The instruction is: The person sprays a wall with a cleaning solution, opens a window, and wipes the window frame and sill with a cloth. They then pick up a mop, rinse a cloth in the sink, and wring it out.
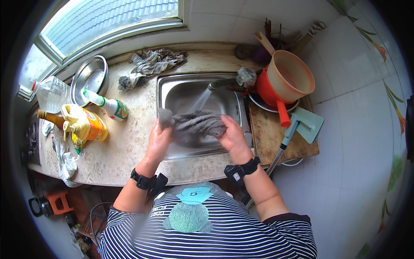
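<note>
A wet grey cloth point(200, 124) is stretched between my two hands over the stainless steel sink point(163, 97). My left hand point(159, 137) grips its bunched left end, which is blurred. The right end of the cloth is in my right hand point(233, 136), near the sink's right rim. Behind the cloth, water runs from the faucet point(223, 83), whose base has clear plastic wrapped around it. The stream falls towards the cloth's far edge; the cloth hides where it lands.
Left on the counter point(129, 145) stand a spray bottle point(113, 108), a yellow jug point(92, 124) and a steel basin point(89, 79). Crumpled rags point(158, 61) lie behind the sink. Right are a wooden board point(268, 139), a red dipper point(266, 89), a beige pot point(291, 76) and a long-handled scrubber point(305, 124).
</note>
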A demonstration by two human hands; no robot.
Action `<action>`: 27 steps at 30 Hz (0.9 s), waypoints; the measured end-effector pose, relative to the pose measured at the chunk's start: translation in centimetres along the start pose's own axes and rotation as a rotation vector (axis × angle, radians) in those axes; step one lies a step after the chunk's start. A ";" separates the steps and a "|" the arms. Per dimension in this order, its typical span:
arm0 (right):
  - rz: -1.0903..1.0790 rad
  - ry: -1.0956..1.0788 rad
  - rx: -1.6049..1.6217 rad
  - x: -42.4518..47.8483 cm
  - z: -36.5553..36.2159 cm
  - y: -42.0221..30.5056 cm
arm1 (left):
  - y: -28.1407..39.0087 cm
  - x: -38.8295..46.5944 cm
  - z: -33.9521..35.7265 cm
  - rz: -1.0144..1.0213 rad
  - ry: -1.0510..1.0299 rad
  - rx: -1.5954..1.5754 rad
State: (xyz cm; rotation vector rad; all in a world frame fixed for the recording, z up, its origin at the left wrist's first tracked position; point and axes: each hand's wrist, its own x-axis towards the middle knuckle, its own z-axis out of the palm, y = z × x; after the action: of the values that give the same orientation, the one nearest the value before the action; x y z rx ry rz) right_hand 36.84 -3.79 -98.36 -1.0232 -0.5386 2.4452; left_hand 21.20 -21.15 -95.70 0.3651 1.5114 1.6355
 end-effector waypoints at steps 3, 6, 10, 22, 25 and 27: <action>-0.031 0.040 0.013 1.6 0.0 0.6 | -2.0 0.5 -0.6 -0.094 0.046 -0.077; -0.041 0.096 0.059 2.6 1.6 1.3 | -3.3 1.6 0.2 -0.139 0.095 -0.181; -0.060 0.169 0.133 3.9 3.0 1.9 | -4.8 3.1 1.6 -0.289 0.176 -0.262; -0.161 -0.039 -0.143 2.9 2.5 4.9 | -10.0 7.7 5.3 -0.466 0.254 -0.981; -0.435 -0.029 -0.629 2.1 3.1 5.8 | -11.3 8.6 4.9 -0.431 0.291 -0.976; -0.450 -0.055 -0.890 1.5 3.6 5.9 | -12.8 9.2 4.5 -0.353 0.266 -0.918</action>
State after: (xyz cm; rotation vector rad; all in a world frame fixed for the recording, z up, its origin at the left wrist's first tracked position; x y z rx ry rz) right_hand 31.88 -8.57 -99.83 -0.9735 -1.7518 1.8124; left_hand 23.88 -12.60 -109.48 -0.6028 0.7826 1.9194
